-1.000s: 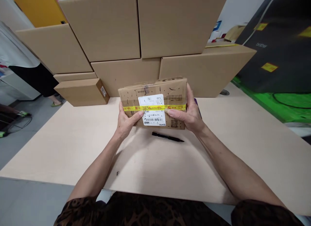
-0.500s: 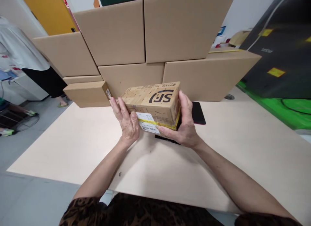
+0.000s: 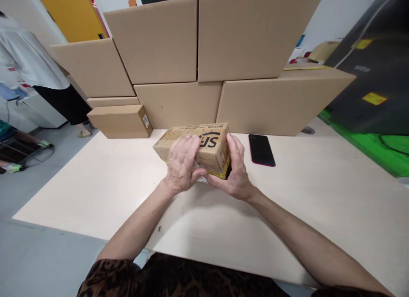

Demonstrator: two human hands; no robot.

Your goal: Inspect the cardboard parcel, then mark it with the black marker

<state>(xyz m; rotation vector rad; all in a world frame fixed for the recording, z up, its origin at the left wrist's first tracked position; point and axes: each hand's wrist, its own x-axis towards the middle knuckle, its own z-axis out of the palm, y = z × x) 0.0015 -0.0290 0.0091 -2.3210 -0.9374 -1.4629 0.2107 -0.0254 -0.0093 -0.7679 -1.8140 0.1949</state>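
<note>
A small brown cardboard box (image 3: 185, 137) with a black "SF" print is tilted above the table (image 3: 287, 211), between my two hands. My right hand (image 3: 238, 173) grips its right end, thumb along the lower front edge and fingers up the side. Over the front and onto the printed top lie the fingers of my left hand (image 3: 183, 165), its thumb near the right thumb. Yellow tape (image 3: 220, 174) runs along the lower edge; my left hand hides most of the white label. Something dark shows beside the taped corner, partly hidden by my right hand.
A black phone with a red edge (image 3: 262, 150) lies right of the box. Large cartons (image 3: 162, 45) are stacked along the back, with a smaller brown carton (image 3: 119, 122) in front at left. A person (image 3: 38, 62) stands beyond the table's left side.
My left hand has shifted from the box's left end onto its front and top, covering the label. The box has lowered and moved slightly left, and the phone is now uncovered.
</note>
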